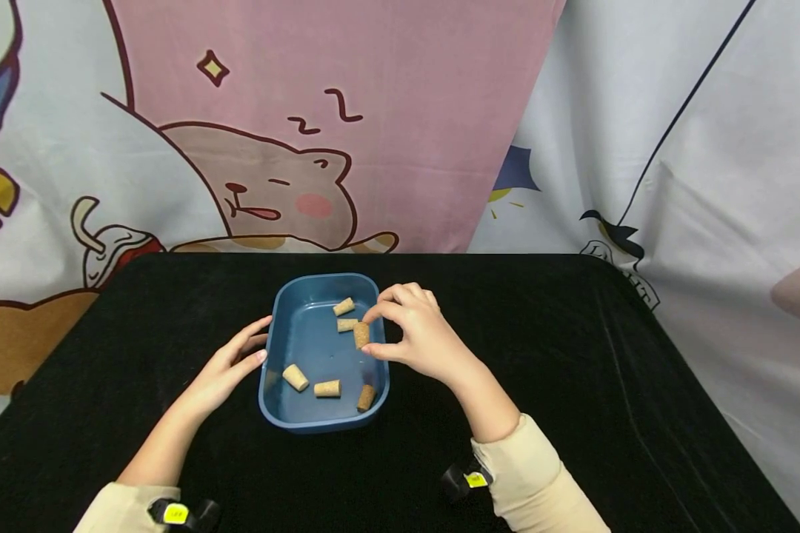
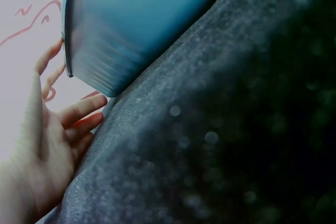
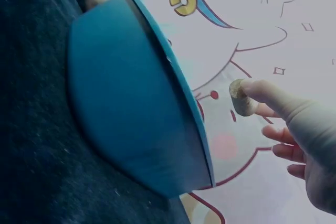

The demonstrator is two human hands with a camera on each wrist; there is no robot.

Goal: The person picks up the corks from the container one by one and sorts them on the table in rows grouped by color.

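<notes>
A blue plastic tub (image 1: 307,427) stands on the black cloth with several corks inside. My right hand (image 1: 421,329) pinches one cork (image 1: 361,335) between thumb and a fingertip, over the tub's right side; in the right wrist view that cork (image 3: 241,98) is held above the rim. My left hand (image 1: 230,369) touches the tub's left side with its fingers extended, and the left wrist view has the hand (image 2: 50,135) against the tub wall (image 2: 110,45). Loose corks lie in the tub: a pale one (image 1: 295,377) at near left, a browner one (image 1: 367,398) at near right.
Black cloth (image 1: 507,333) covers the table around the tub. Behind it hangs a printed curtain (image 1: 407,111) with cartoon animals. Each wrist carries a dark strap with a small camera (image 1: 467,480).
</notes>
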